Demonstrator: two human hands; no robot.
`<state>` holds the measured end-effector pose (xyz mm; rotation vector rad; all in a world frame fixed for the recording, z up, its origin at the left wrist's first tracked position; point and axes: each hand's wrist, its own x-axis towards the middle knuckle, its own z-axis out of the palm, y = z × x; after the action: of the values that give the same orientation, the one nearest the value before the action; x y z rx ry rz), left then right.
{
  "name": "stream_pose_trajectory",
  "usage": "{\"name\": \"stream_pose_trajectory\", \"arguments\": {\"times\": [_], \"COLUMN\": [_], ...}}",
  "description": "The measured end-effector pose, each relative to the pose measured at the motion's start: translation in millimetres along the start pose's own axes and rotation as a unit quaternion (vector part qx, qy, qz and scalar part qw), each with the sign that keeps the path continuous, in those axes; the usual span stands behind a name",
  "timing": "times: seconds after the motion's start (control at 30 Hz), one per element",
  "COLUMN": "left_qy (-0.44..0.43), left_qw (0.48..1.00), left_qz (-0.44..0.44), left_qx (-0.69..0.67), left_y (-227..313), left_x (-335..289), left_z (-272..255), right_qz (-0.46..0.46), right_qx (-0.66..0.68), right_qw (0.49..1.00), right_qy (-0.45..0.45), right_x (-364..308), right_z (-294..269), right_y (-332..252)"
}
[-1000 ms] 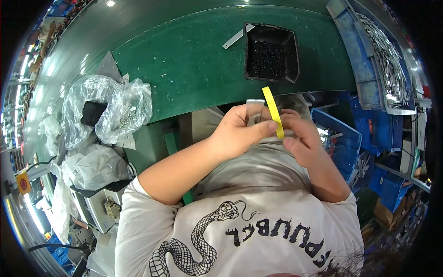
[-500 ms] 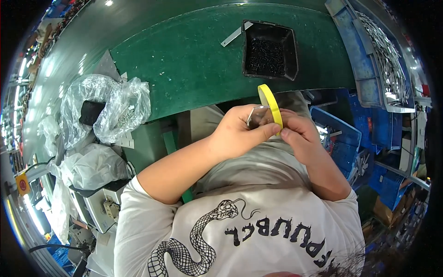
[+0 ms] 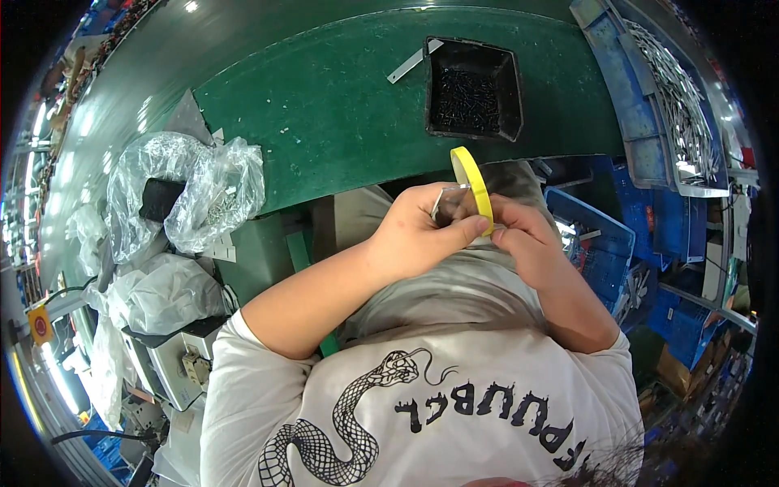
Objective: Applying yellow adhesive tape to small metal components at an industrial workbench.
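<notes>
Above my lap, at the bench's near edge, my left hand (image 3: 422, 223) grips a roll of yellow tape (image 3: 474, 188), thumb pressed on its lower rim. The narrow roll stands nearly upright. A thin shiny metal edge (image 3: 439, 203) shows between the left fingers; the rest of that piece is hidden. Right beside the roll, my right hand (image 3: 526, 237) is closed, thumb and forefinger pinched together near the tape's lower end. What the right fingers hold, if anything, is too small or hidden to make out.
On the green bench (image 3: 341, 122) stands a black bin (image 3: 514, 97) of dark screws, a flat metal strip (image 3: 408, 65) leaning on it. Plastic bags (image 3: 235, 183) lie at left. A blue crate (image 3: 649, 134) of metal strips is at right, another blue crate (image 3: 604, 272) below.
The tape roll has shifted very slightly left in my left hand. Both hands otherwise keep almost the same place and grip.
</notes>
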<state>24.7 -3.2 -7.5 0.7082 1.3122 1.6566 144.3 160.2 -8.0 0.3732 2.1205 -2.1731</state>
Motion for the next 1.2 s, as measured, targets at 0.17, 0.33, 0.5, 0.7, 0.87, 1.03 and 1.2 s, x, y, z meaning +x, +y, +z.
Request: {"name": "stream_pose_trajectory", "arguments": {"times": [0.17,0.33,0.5,0.7,0.87,1.03,1.2], "left_qy": [0.006,0.005,0.021,0.04,0.049,0.026,0.01], "left_qw": [1.0,0.998,0.996,0.997,0.999,0.994,0.996], "left_qz": [-0.01,-0.005,0.001,0.014,0.002,0.008,0.009], "left_qx": [-0.013,-0.056,-0.085,-0.063,-0.014,-0.11,-0.091], "left_y": [-1.4,5.4,-6.3,-2.0,2.4,-3.1,-3.8], "left_x": [-0.6,-0.1,-3.1,-4.0,-5.6,-2.7,-2.2], "left_z": [1.5,5.4,5.0,9.3,10.3,6.1,3.7], "right_qz": [-0.007,-0.066,-0.108,-0.112,-0.117,-0.14,-0.098], "right_qx": [-0.044,-0.17,-0.173,-0.159,-0.155,-0.092,0.011], "right_qw": [0.999,0.983,0.979,0.981,0.981,0.986,0.995], "right_qy": [-0.02,-0.005,0.029,0.017,-0.008,-0.009,-0.012], "right_x": [1.0,-0.3,-0.5,0.3,1.9,3.4,1.9], "right_z": [0.8,3.5,10.9,7.3,2.8,9.5,9.2], "right_y": [-10.5,-9.8,-6.6,-3.7,11.0,1.8,0.0]}}
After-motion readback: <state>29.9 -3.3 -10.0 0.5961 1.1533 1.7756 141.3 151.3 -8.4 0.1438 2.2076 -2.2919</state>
